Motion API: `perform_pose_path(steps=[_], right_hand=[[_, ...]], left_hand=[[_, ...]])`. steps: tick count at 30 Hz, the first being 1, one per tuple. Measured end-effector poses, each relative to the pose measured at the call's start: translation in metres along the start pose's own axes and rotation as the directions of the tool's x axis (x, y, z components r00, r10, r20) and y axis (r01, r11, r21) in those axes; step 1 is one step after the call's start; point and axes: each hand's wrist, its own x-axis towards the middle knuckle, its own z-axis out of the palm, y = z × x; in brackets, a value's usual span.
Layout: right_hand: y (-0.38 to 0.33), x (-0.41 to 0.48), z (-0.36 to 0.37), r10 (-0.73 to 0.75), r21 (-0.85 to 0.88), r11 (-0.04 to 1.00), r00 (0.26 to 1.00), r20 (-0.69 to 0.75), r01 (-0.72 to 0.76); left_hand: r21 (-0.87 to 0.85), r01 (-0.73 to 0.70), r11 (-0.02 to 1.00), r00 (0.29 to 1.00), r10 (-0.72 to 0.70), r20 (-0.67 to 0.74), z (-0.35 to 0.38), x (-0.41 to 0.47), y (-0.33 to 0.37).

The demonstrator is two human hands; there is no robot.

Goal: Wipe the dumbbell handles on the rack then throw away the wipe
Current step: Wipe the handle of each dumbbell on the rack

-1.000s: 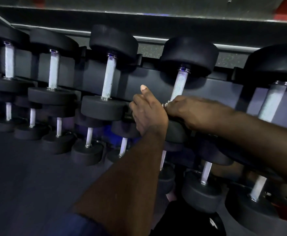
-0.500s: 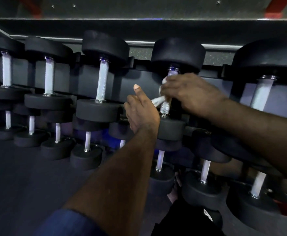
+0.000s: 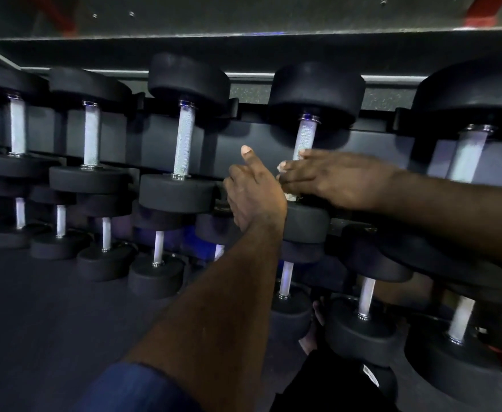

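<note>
Black dumbbells with knurled silver handles lie in rows on the dark rack (image 3: 244, 138). My right hand (image 3: 333, 179) covers the lower part of the handle (image 3: 304, 138) of the fourth dumbbell in the top row. It holds a white wipe (image 3: 290, 198) against that handle, and only scraps of the wipe show under the fingers. My left hand (image 3: 254, 197) sits just left of it by that dumbbell's near head (image 3: 306, 223), thumb raised. Its fingers curl out of sight behind the hand, and what they touch is hidden.
More dumbbells fill the lower row, such as one at the lower right (image 3: 362, 328). A larger dumbbell (image 3: 470, 156) lies to the right of my right arm. Dark floor (image 3: 50, 322) spreads at the lower left. My foot (image 3: 312, 331) shows below the rack.
My right hand slid up the handle with the wipe, then back down to its lower part. My left hand stayed by the near head.
</note>
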Motion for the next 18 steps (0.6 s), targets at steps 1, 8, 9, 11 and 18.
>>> perform_pose_path(steps=[1,8,9,11,18], right_hand=[[0.011,0.002,-0.006,0.074,-0.005,0.997,0.997,-0.035,-0.074],[0.0,0.001,0.011,-0.03,0.022,0.999,0.998,0.054,0.029],[0.008,-0.003,0.007,-0.06,0.025,0.998,0.997,0.045,0.058],[0.025,-0.002,-0.003,0.084,0.046,0.996,0.996,-0.028,-0.083],[-0.026,0.011,0.017,0.373,0.368,0.881,0.915,-0.156,-0.297]], left_hand=[[-0.003,0.0,1.0,1.0,0.0,0.001,-0.001,0.0,0.0],[-0.013,-0.004,1.0,1.0,0.004,0.012,-0.003,0.002,0.0],[-0.011,-0.001,1.0,1.0,0.002,0.014,-0.003,0.001,0.0],[-0.017,-0.001,1.0,1.0,0.001,0.013,-0.002,0.002,0.001],[-0.023,-0.013,1.0,1.0,0.013,0.011,-0.004,0.004,0.001]])
